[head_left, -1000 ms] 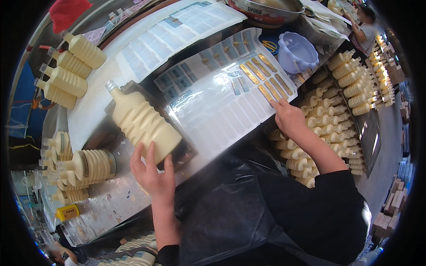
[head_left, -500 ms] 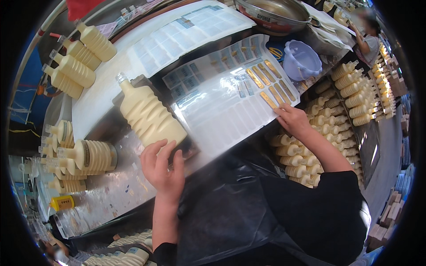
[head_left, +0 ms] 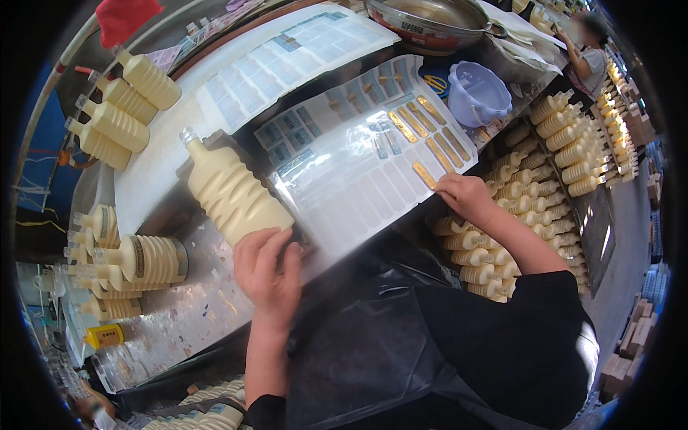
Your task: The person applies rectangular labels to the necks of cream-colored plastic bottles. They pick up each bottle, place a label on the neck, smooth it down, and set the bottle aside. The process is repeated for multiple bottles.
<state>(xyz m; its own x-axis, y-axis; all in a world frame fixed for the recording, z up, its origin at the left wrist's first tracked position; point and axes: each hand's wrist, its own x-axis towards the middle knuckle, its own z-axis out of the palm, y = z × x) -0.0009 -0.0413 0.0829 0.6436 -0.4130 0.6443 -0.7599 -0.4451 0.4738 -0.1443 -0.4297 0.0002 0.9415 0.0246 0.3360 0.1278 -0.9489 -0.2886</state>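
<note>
A cream ribbed bottle (head_left: 240, 193) lies tilted on a dark rest, its clear-topped neck pointing up and left. My left hand (head_left: 269, 272) is at its base, fingers curved and resting against the bottom edge, thumb apart. A backing sheet of labels (head_left: 337, 190) spreads to the right of the bottle, with several gold labels at its right side and blue ones farther back. My right hand (head_left: 464, 197) is at the sheet's near right edge, thumb and fingertips pinched on the lower end of a gold label (head_left: 424, 175). Its other fingers are curled in.
Another label sheet (head_left: 287, 54) lies behind. A purple tub (head_left: 479, 97), blue-and-yellow scissors (head_left: 435, 84) and a metal basin (head_left: 426, 21) stand at back right. Cream bottles (head_left: 147, 79) cluster at left; more fill racks (head_left: 527, 208) at right. A yellow bottle (head_left: 104, 336) lies front left.
My left fingers have closed in against the bottle's base. My right hand has moved slightly left and down at the gold label's end. The whole view has shifted a little.
</note>
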